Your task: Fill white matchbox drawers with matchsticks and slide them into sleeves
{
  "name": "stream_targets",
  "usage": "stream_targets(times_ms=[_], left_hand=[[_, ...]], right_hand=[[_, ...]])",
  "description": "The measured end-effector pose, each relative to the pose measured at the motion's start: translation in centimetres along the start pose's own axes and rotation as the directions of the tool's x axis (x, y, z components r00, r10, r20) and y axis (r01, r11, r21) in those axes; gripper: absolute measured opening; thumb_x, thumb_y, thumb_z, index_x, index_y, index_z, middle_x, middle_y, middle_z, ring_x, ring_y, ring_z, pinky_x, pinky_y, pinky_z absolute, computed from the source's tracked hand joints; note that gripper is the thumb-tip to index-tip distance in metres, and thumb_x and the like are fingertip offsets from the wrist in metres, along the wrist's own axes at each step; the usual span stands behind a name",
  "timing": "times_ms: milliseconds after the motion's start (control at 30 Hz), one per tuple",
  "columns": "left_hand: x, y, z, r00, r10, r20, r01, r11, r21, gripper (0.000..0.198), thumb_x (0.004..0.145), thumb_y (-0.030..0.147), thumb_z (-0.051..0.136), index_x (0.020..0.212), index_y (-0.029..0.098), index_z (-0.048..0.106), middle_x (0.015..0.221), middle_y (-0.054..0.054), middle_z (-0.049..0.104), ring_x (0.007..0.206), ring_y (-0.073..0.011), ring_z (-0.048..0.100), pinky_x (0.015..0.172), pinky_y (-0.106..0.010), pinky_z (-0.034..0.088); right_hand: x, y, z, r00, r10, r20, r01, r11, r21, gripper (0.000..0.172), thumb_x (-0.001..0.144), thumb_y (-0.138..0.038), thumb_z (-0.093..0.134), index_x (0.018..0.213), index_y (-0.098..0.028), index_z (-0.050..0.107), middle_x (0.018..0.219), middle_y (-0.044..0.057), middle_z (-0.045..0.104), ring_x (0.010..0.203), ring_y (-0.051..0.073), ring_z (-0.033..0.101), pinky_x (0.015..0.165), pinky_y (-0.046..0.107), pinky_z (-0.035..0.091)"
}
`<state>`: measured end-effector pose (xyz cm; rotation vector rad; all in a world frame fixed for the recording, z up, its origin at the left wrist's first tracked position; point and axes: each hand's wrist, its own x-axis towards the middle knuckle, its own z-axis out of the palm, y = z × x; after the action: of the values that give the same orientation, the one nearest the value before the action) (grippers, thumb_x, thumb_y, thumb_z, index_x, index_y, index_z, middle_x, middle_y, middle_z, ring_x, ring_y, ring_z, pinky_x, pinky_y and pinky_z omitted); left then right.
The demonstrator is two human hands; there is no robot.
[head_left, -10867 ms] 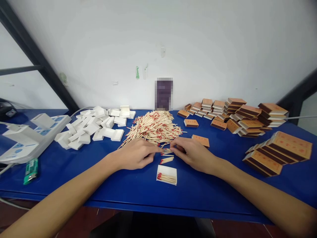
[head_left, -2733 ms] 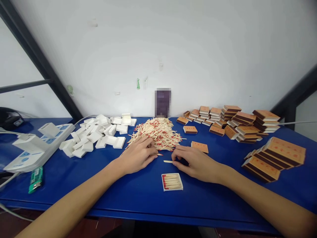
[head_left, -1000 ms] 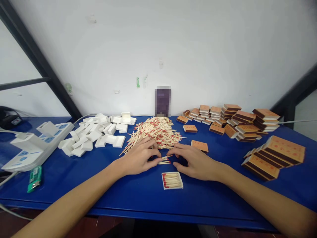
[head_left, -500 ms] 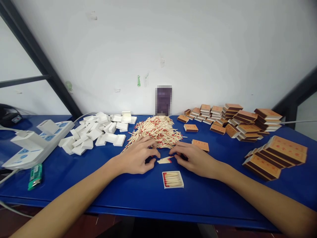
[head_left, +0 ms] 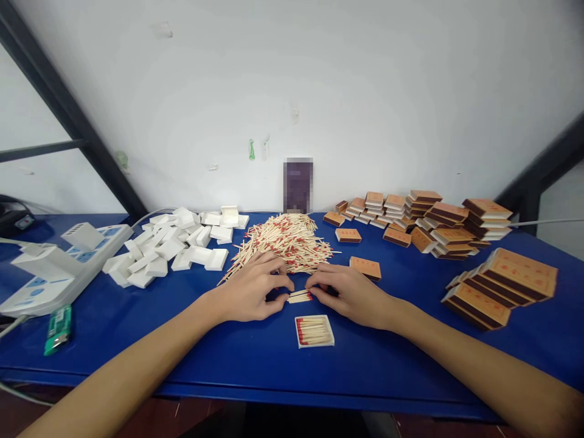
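Between my two hands a small bundle of matches [head_left: 299, 296] lies side by side on the blue table, red heads to the right. The curved thumb and index finger of my left hand [head_left: 261, 286] close in on the bundle's left ends. At the head ends are the thumb and index fingertips of my right hand [head_left: 349, 293]. Just in front is a white matchbox tray [head_left: 332, 344] holding a row of matches, their red heads to the left. A large heap of loose matches [head_left: 292, 237] rises behind my hands, partly covered by my left one.
White trays [head_left: 168, 246] are piled at the left, near a power strip [head_left: 86, 261] and a green packet [head_left: 59, 328]. Orange matchboxes [head_left: 449, 213] stand stacked at the right, with more stacks [head_left: 520, 274] nearer me. One matchbox [head_left: 366, 267] lies beyond my right hand. A dark pixelated rectangle [head_left: 298, 185] is against the wall.
My right hand has moved left, in to the head ends of the small bundle. The tilted match now lies more in line with the others. The view has shifted slightly.
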<state>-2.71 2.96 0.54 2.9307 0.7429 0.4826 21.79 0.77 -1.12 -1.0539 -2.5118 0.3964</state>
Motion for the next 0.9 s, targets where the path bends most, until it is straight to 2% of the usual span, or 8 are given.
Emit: stream_targets(times_ms=[367, 467, 633, 733, 900], left_hand=[[0.0, 0.2, -0.5, 0.999, 0.023, 0.036, -0.023, 1.000, 0.004, 0.017, 0.088, 0.021, 0.057, 0.100, 0.023, 0.070, 0.097, -0.004, 0.057, 0.094, -0.0198, 0.050, 0.086, -0.033, 0.039], [0.0, 0.1, -0.3, 0.999, 0.032, 0.028, -0.033, 0.999, 0.015, 0.017, 0.089, 0.021, 0.056, 0.099, 0.022, 0.070, 0.098, -0.004, 0.057, 0.093, -0.0198, 0.050, 0.086, -0.034, 0.039], [0.0, -0.6, -0.4, 0.999, 0.005, -0.046, -0.001, 0.995, 0.102, 0.020, 0.090, 0.021, 0.051, 0.099, 0.021, 0.069, 0.098, -0.006, 0.058, 0.097, -0.0223, 0.049, 0.088, -0.037, 0.039], [-0.2, -0.9, -0.9, 0.999, -0.006, -0.031, 0.011, 0.990, 0.140, 0.019, 0.088, 0.021, 0.052, 0.096, 0.020, 0.069, 0.098, -0.007, 0.058, 0.097, -0.0231, 0.049, 0.088, -0.038, 0.039], [-0.6, -1.3, -1.8, 1.000, 0.017, 0.019, -0.020, 0.989, 0.145, 0.020, 0.083, 0.022, 0.056, 0.097, 0.020, 0.070, 0.097, -0.006, 0.058, 0.093, -0.0224, 0.049, 0.085, -0.037, 0.038]], right_hand=[[-0.3, -0.3, -0.6, 0.999, -0.036, 0.030, 0.035, 0.999, 0.028, 0.023, 0.094, -0.015, 0.044, 0.095, -0.020, 0.066, 0.090, 0.005, 0.063, 0.078, 0.016, 0.058, 0.068, 0.027, 0.044], [-0.3, 0.0, -0.5, 0.999, -0.045, -0.003, 0.045, 0.998, 0.043, 0.024, 0.094, -0.014, 0.043, 0.098, -0.020, 0.066, 0.091, 0.005, 0.065, 0.080, 0.017, 0.059, 0.070, 0.028, 0.045], [0.0, 1.2, -0.4, 0.984, 0.082, -0.156, -0.081, 0.997, 0.016, 0.023, 0.093, -0.015, 0.045, 0.099, -0.019, 0.066, 0.086, 0.004, 0.066, 0.079, 0.017, 0.060, 0.071, 0.030, 0.044], [0.1, 1.6, -0.4, 0.980, 0.138, -0.143, -0.144, 0.989, -0.035, 0.019, 0.091, -0.018, 0.049, 0.098, -0.019, 0.067, 0.074, 0.001, 0.061, 0.068, 0.016, 0.056, 0.064, 0.028, 0.041], [0.1, 1.5, -0.2, 0.986, 0.112, -0.127, -0.120, 0.991, -0.060, 0.017, 0.090, -0.019, 0.051, 0.098, -0.019, 0.066, 0.073, 0.001, 0.058, 0.067, 0.015, 0.054, 0.064, 0.026, 0.041]])
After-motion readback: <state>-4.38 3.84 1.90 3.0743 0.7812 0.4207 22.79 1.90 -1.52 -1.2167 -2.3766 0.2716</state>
